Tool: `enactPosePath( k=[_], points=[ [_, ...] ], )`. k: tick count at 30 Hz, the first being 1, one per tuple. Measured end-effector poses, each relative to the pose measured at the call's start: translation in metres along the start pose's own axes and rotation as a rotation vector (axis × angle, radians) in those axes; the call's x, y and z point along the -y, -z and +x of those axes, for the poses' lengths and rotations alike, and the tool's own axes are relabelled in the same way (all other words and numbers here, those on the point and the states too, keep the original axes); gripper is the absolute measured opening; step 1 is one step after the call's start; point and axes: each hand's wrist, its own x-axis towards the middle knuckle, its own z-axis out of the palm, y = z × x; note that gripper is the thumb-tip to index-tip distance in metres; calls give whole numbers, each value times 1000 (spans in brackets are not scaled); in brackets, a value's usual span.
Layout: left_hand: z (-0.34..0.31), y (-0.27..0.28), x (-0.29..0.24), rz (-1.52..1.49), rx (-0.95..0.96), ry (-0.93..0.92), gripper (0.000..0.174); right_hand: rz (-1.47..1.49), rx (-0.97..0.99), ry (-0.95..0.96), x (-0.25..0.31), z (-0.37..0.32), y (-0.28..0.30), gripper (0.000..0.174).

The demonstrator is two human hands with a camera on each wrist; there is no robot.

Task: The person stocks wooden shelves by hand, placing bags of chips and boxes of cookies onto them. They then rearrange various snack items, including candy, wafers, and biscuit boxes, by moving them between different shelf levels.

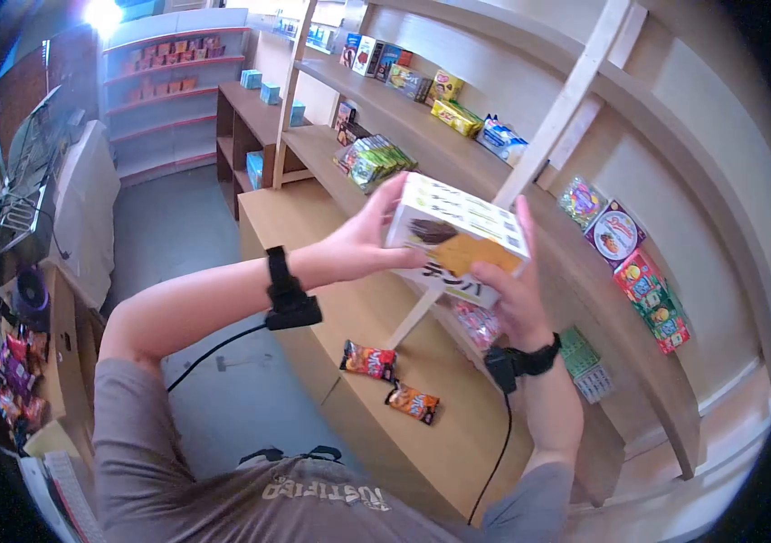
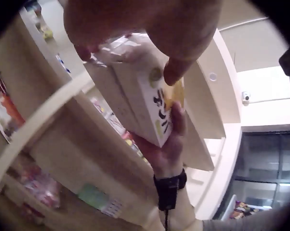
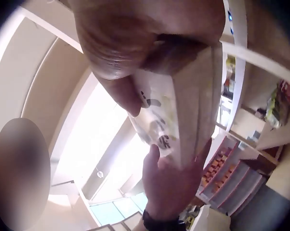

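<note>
A white carton [image 1: 458, 213] with a yellow and brown picture and dark lettering is held up in front of the shelves. My left hand [image 1: 370, 237] grips its left end, the thumb lying along the front face. The opposite end is in the grip of my right hand [image 1: 523, 299], whose thumb presses on the printed front. From the left wrist, the carton [image 2: 147, 98] shows a side panel with lettering, with my right hand [image 2: 166, 151] around its lower end. In the right wrist view my left hand [image 3: 166, 185] holds the carton's far end.
Two small snack packets, one red [image 1: 369, 359] and one orange [image 1: 414, 403], lie on the wooden counter [image 1: 304, 226] below. Behind, wooden shelves [image 1: 376, 86] bear boxes and bags. A slanting wooden post [image 1: 571, 104] rises beside the carton. Snack bags [image 1: 19, 371] sit at far left.
</note>
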Motion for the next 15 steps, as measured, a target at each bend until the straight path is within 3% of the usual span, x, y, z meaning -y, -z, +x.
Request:
enactPosePath(
  k=[2, 8, 15],
  points=[
    [-14, 40, -10, -66, -23, 81, 114, 59, 87, -62, -19, 26, -34, 112],
    [-29, 135, -4, -28, -206, 69, 114, 84, 272, -192, -70, 111, -98, 112],
    [16, 210, 9, -218, -417, 4, 108, -55, 419, -192, -103, 226, -118, 113]
  ],
)
